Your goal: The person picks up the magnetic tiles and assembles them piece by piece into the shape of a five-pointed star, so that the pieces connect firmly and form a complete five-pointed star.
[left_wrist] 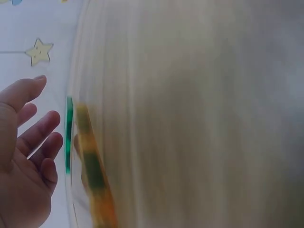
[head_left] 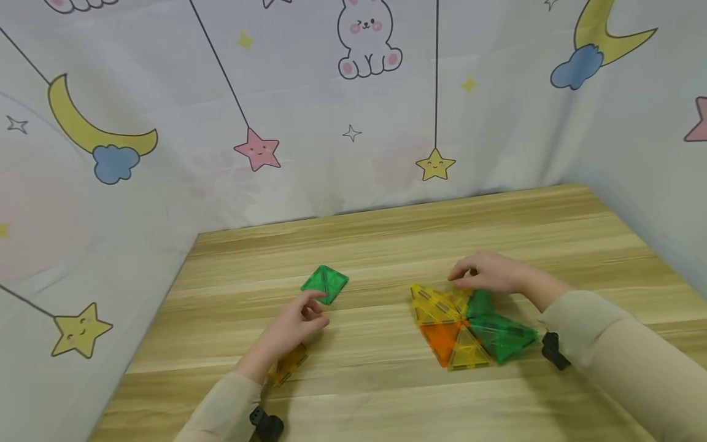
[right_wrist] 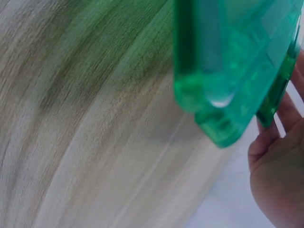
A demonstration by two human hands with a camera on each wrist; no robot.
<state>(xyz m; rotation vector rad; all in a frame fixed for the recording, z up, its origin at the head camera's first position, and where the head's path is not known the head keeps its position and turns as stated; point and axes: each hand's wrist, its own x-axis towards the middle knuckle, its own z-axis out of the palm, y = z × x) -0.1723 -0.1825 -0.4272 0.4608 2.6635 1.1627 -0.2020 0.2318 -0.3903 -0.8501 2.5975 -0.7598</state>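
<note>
Head view: holding nothing in the loosely bent fingers of the left hand (head_left: 293,324), just beside green tiles (head_left: 324,284) and near an amber tile (head_left: 291,364). With bent fingers on the right hand (head_left: 491,272), poised at the far edge of a tile cluster (head_left: 469,348) (yellow, orange and green); hard to say whether pinching anything. Spread on a wooden desk (head_left: 375,399), before patterned cloth (head_left: 315,110).

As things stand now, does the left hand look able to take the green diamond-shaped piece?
Probably yes: the left hand looks empty and very close to the green diamond-shaped piece, and nothing visible blocks the way.
</note>
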